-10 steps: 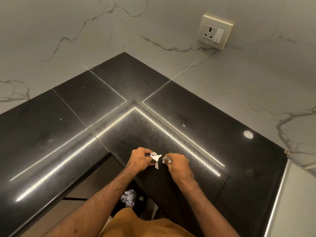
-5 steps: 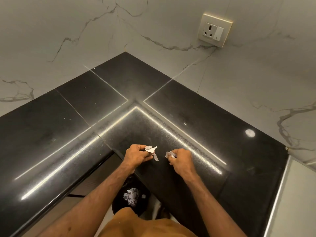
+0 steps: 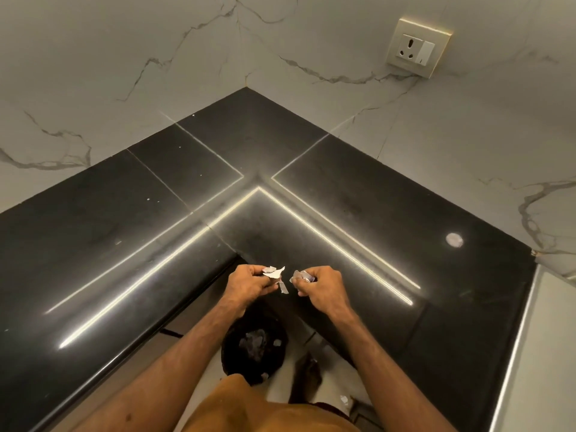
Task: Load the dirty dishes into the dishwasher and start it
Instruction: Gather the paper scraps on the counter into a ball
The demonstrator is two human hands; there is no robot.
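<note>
Pinching: left hand (image 3: 249,283) grips torn white scrap (image 3: 274,273), right hand (image 3: 321,283) a second piece (image 3: 299,276) | step: probably unwrapping detergent | next: drop scraps into dark bin (image 3: 254,347), lower centre

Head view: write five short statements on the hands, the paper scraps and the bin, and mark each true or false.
1. The left hand pinches a torn white scrap. True.
2. The right hand is empty. False: it grips a second scrap.
3. A black bin stands on the floor below the hands. True.
4. A plug sits in the wall socket. False: its holes are bare.
5. Plates are stacked on the countertop. False: it shows no dishes.
</note>
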